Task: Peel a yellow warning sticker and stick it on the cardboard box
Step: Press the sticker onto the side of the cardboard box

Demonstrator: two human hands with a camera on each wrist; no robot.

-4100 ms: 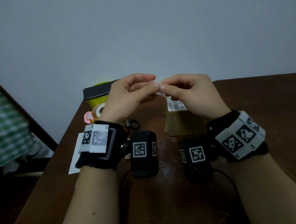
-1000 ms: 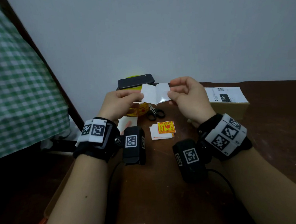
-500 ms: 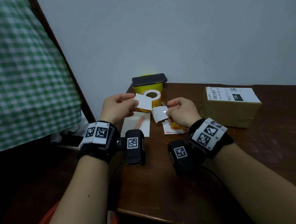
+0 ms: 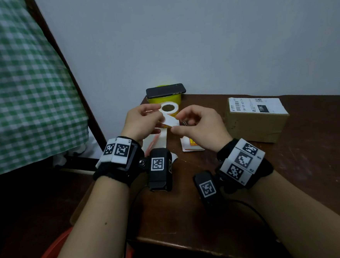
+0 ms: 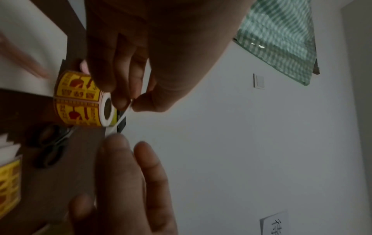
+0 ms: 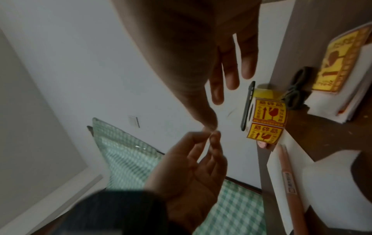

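Both hands are raised above the table's back left part, and a small white sticker slip spans between them, no yellow face showing. My left hand pinches its left end between thumb and fingers. My right hand pinches its right end. In the left wrist view the slip appears edge-on, running from my left hand down to the right fingertips. The cardboard box, with a white label on top, stands to the right, apart from both hands.
A roll of yellow warning stickers stands behind the hands, before a yellow container topped by a black phone. On the table lie a stack of cut stickers, black scissors, and white paper with a pen. A green checked cloth hangs at left.
Half a second ago each hand held its own white piece, a gap between them. Now the hands have closed together and risen slightly, with one slip between their fingertips.
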